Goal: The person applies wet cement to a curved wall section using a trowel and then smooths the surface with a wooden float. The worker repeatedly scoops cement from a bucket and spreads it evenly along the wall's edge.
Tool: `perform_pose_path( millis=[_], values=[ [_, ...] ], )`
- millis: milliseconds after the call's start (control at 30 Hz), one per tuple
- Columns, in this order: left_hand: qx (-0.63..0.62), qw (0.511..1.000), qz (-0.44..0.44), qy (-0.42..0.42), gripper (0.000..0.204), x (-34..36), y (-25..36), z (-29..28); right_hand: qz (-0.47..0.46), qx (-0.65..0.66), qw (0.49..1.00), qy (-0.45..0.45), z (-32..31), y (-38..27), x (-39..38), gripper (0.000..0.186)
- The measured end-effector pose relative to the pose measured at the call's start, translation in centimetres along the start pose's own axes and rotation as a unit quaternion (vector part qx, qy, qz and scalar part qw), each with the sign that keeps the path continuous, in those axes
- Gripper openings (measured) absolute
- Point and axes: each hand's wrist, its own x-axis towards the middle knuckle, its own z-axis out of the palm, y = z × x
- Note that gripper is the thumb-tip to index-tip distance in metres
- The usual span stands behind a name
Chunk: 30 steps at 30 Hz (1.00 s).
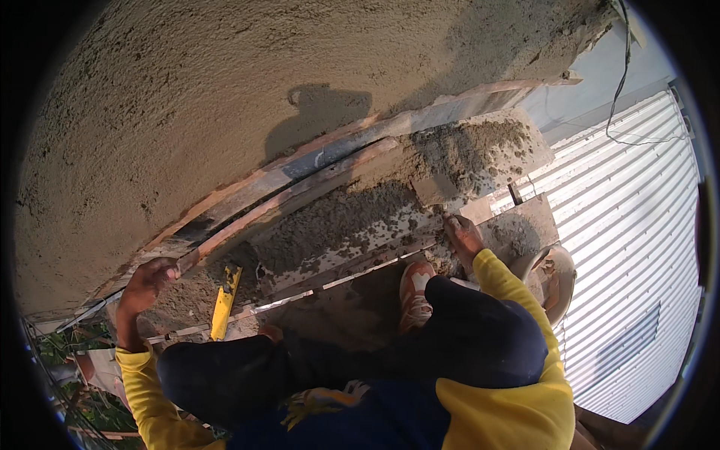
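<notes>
My left hand [150,283] is closed at the lower left end of a long wooden strip [292,196], thumb and fingers at its tip. The strip slants up to the right beside the foot of the mortar-covered wall [202,112]. My right hand [465,237] grips a trowel [435,190] whose flat, mortar-smeared blade points away from me. Beneath the blade, loose wet mortar [330,225] lies spread over a board. The trowel's handle is mostly hidden in my fist.
A yellow spirit level [226,304] lies between my left hand and my knees. Right of my right forearm stands a mortar-stained bucket [559,285]. A white corrugated metal roof [622,247] spreads at the right, below a hanging black cable [619,90]. My shoe [415,296] rests on the planks.
</notes>
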Motion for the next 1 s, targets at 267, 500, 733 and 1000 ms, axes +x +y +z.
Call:
perform_pose_path(
  millis=[267,500,733,1000],
  values=[
    [0.096,0.989,0.110,0.026,0.048,1.3,16.6,2.5,-0.187,-0.093,0.966,0.151,0.5,5.0,3.1,0.058],
    [0.083,0.992,-0.045,-0.084,0.049,6.0,12.8,4.5,-0.180,0.086,0.953,0.229,-2.8,-0.3,-0.3,0.046],
    [0.136,0.984,-0.081,-0.082,0.051,7.6,8.6,4.5,-0.354,0.137,0.829,0.411,-12.6,-11.5,4.8,0.043],
    [0.191,0.976,-0.066,-0.083,0.053,7.8,5.1,3.8,-0.349,-0.050,0.731,0.584,-23.6,-21.7,9.2,0.034]
  ],
)
